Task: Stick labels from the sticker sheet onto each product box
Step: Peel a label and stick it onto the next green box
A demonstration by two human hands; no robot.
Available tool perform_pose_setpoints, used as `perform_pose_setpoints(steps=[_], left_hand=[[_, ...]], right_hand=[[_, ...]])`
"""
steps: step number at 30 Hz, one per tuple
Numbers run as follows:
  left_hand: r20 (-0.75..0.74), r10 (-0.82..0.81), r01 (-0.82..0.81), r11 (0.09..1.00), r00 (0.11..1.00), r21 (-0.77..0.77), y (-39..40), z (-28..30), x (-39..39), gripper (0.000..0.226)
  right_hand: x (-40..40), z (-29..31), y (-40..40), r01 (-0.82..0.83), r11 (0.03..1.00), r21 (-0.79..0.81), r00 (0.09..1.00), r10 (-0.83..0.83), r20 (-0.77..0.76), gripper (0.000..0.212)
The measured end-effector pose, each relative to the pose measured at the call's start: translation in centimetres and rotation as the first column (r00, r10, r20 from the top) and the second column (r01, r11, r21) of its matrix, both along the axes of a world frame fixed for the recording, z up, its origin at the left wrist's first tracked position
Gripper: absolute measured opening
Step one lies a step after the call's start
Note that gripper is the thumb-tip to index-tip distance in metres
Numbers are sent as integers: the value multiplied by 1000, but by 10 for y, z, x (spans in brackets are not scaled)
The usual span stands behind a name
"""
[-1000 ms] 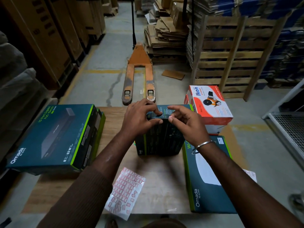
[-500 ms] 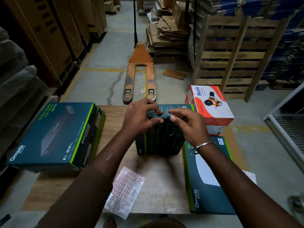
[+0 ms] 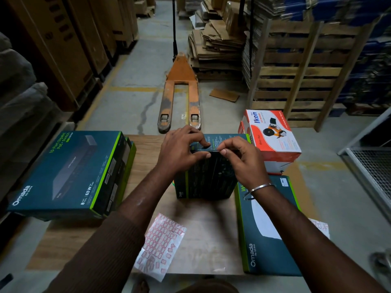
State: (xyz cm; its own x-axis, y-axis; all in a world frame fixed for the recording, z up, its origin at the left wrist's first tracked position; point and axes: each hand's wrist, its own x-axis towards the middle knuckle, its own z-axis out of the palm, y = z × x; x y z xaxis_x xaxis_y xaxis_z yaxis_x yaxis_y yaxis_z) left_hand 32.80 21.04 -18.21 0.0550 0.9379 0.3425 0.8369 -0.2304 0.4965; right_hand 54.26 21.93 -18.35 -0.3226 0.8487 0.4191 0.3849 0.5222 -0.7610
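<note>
A dark teal product box (image 3: 208, 176) stood upright near the middle of the wooden table (image 3: 148, 149), a little toward its far edge. Both hands met at the box's top edge. The left hand (image 3: 179, 149) curled over that edge, thumb on the near face and fingers bent onto the top, gripping the box. The right hand (image 3: 243, 159) had its thumb and forefinger pinched together right at the same edge, just beside the left thumb; whether a label sat between those fingertips was too small to tell. A metal bangle (image 3: 259, 188) circled the right wrist, and a brown ribbed sleeve (image 3: 101, 254) covered the left forearm. The sticker sheet (image 3: 160, 243), printed with rows of red-bordered labels, lay flat near the table's near edge, between the two forearms, one corner hanging past the edge. A stack of Omada switch boxes (image 3: 69, 172) lay along the left edge, overhanging it. Another flat Omada box (image 3: 268, 229) lay along the right edge, touching the upright box's right side. At the far right corner sat a red and white Ikon box (image 3: 273, 136), raised on something beneath it. Beyond the table's far edge an orange pallet jack (image 3: 179, 92) rested on the concrete floor, with wooden pallets (image 3: 296, 70) leaning to its right.
</note>
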Motion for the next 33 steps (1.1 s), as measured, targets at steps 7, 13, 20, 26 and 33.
perform_pose_setpoints(steps=[7,13,20,26,33], left_hand=[[-2,-2,2,1000,1000,25,-1,0,1,27],[-10,-5,5,999,1000,42,0,-4,2,26],[-15,-8,8,999,1000,53,3,-5,-1,25],[-22,-13,14,999,1000,44,4,-6,-2,26],[-35,-21,22,999,999,40,7,-6,-2,24]], right_hand=[[2,4,6,-7,995,98,992,-5,126,11],[0,11,10,-81,989,127,964,46,260,31],[-1,17,15,-126,963,240,896,7,443,37],[-4,20,18,-166,935,313,826,-42,562,39],[-5,18,21,-181,911,371,787,-92,610,40]])
